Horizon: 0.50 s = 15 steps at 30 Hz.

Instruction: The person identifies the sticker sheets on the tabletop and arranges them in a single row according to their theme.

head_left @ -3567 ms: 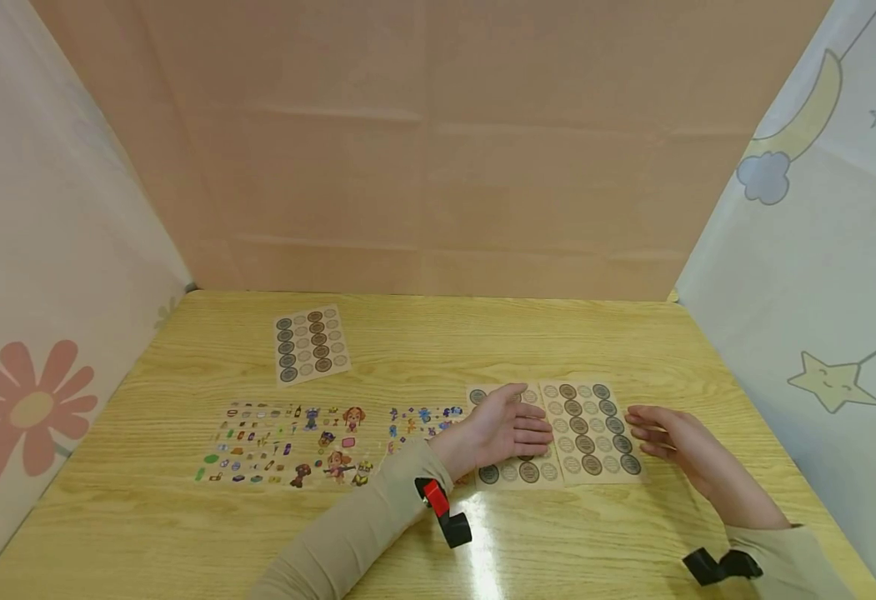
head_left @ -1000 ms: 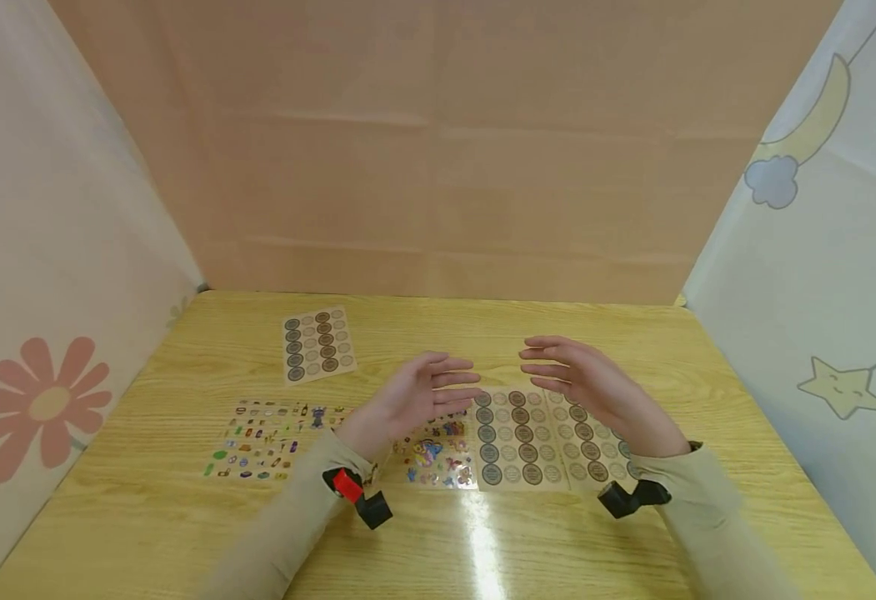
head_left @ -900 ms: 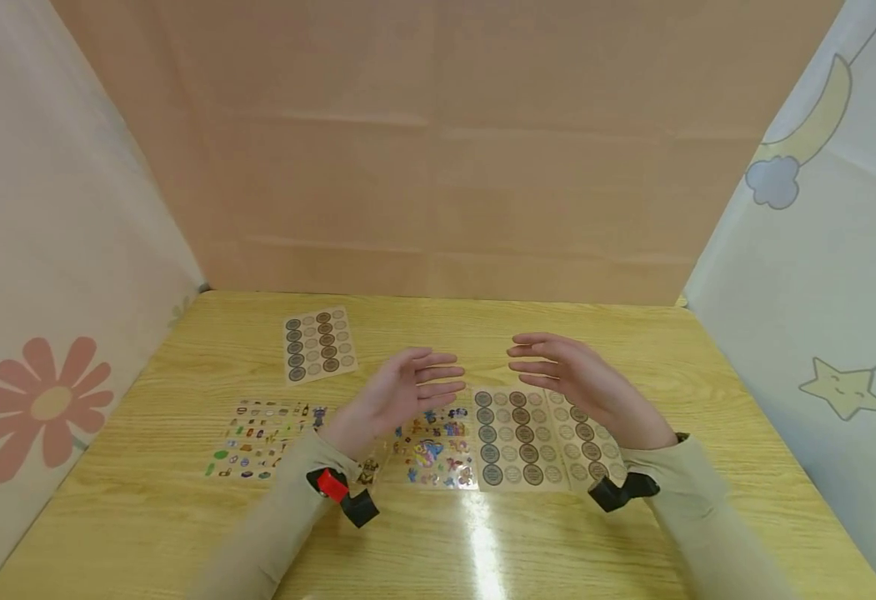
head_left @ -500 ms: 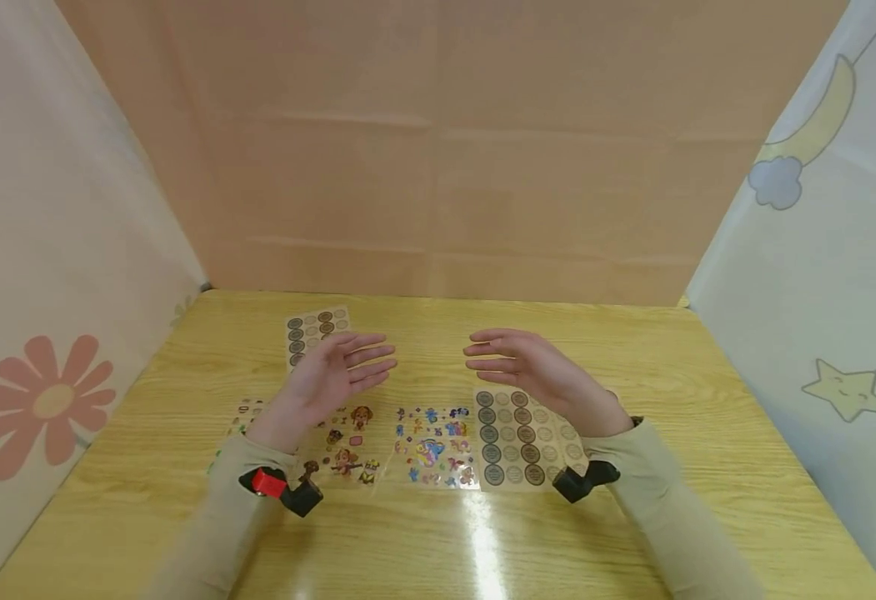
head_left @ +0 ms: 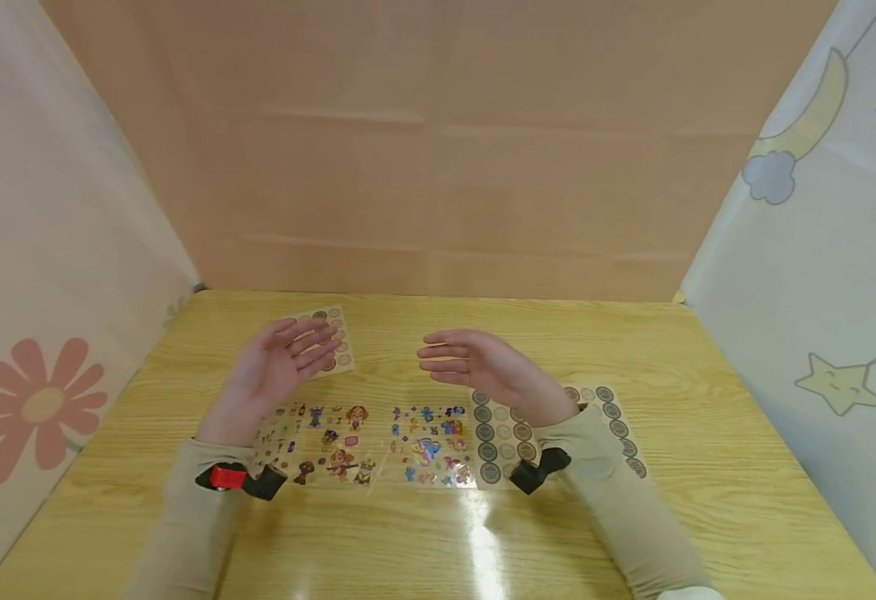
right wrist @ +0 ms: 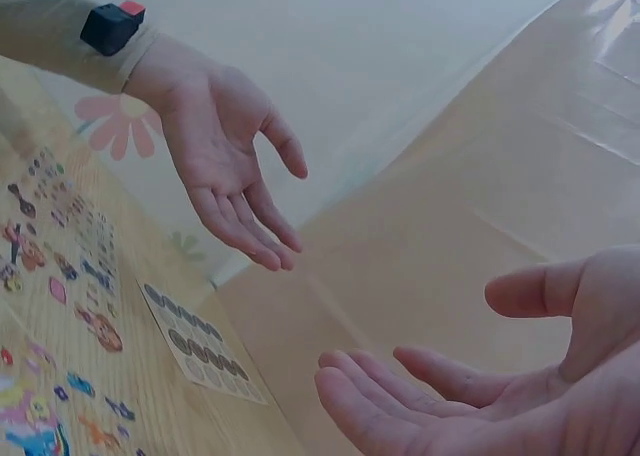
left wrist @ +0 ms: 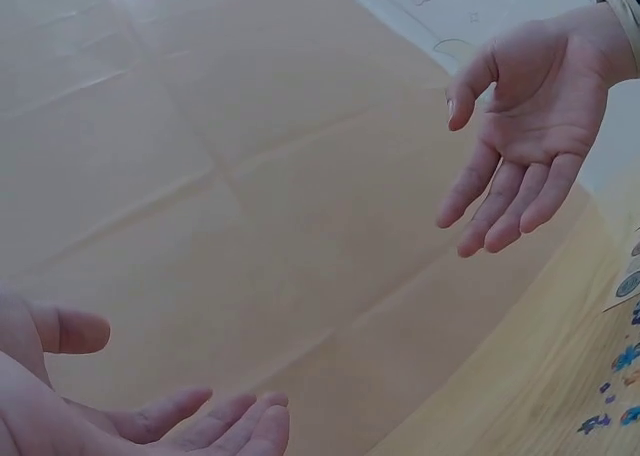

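Observation:
Both hands hover above the table with palms turned inward and nothing in them. My left hand, fingers extended, overlaps the round-sticker sheet at the back left in the head view. Fingers loosely straight, my right hand is over the table's middle, its wrist crossing another round-sticker sheet. Below and between the hands lie clear sheets of colourful stickers: one with cartoon dogs, one with blue and purple figures. In the right wrist view the left hand shows an open palm.
A further round-sticker sheet lies partly under the right forearm. The wooden table meets a plain tan backdrop behind and patterned white side panels left and right.
Both hands have moved leftward across the table, the left from over the right-hand sheets to the back-left one. The sheets lie where they were.

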Each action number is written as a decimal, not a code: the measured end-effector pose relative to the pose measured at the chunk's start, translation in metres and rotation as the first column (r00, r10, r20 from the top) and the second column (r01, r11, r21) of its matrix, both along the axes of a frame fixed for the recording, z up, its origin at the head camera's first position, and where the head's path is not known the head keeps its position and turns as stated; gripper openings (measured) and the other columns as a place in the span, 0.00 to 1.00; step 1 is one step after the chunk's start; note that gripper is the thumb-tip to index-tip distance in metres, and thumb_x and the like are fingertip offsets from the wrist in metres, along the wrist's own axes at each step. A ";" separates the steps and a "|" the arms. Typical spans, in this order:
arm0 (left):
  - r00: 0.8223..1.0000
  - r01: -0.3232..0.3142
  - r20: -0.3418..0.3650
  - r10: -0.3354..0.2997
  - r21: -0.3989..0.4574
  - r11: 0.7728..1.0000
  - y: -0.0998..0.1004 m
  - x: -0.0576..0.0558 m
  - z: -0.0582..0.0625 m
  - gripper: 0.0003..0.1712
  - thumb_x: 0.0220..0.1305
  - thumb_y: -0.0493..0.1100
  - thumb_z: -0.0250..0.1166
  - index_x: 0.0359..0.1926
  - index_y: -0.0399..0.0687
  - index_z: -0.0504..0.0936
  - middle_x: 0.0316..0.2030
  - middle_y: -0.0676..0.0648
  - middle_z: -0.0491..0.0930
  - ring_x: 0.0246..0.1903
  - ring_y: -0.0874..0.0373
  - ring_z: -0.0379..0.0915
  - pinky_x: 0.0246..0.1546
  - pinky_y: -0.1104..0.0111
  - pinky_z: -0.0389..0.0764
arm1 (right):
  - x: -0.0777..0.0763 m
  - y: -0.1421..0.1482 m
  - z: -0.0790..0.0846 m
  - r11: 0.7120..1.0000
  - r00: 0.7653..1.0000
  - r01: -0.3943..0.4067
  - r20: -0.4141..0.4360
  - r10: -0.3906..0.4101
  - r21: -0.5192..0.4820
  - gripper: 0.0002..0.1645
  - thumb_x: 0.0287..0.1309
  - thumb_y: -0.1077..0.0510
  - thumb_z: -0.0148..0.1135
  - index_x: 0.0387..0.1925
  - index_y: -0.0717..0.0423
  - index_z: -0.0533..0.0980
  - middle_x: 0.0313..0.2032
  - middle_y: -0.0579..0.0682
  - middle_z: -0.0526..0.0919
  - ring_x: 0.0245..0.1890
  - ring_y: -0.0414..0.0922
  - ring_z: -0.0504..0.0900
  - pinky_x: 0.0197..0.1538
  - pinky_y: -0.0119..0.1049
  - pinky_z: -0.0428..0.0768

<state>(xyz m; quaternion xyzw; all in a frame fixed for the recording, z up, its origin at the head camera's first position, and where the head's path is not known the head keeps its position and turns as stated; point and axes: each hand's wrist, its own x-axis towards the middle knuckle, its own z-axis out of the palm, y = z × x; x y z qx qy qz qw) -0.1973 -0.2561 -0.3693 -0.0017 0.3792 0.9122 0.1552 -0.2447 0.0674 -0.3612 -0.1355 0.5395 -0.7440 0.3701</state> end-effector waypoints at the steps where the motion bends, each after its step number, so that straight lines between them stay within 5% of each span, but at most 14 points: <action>1: 1.000 -0.010 0.010 0.010 0.010 1.000 -0.002 0.001 0.001 0.22 0.76 0.46 0.44 0.54 0.35 0.76 0.55 0.38 0.73 0.58 0.44 0.69 0.70 0.55 0.46 | 0.000 -0.004 0.000 1.000 1.000 -0.008 0.004 0.008 -0.006 0.27 0.74 0.57 0.41 0.66 0.70 0.59 0.65 0.70 0.62 0.63 0.60 0.66 0.64 0.48 0.67; 10: 0.998 -0.050 0.042 0.047 0.066 0.997 -0.023 0.004 0.000 0.21 0.76 0.46 0.44 0.54 0.36 0.75 0.56 0.39 0.72 0.62 0.45 0.63 0.71 0.60 0.43 | -0.003 -0.030 -0.004 0.998 0.998 -0.021 0.064 0.024 -0.056 0.28 0.73 0.57 0.40 0.66 0.72 0.58 0.65 0.71 0.61 0.64 0.61 0.64 0.64 0.47 0.67; 15: 0.990 -0.120 0.089 0.113 0.083 0.989 -0.034 0.005 0.000 0.20 0.75 0.45 0.47 0.52 0.34 0.75 0.52 0.39 0.74 0.55 0.45 0.71 0.71 0.60 0.43 | -0.013 -0.039 -0.015 0.998 0.992 -0.005 0.128 0.012 -0.060 0.29 0.72 0.56 0.39 0.67 0.72 0.57 0.65 0.70 0.61 0.64 0.60 0.65 0.64 0.46 0.67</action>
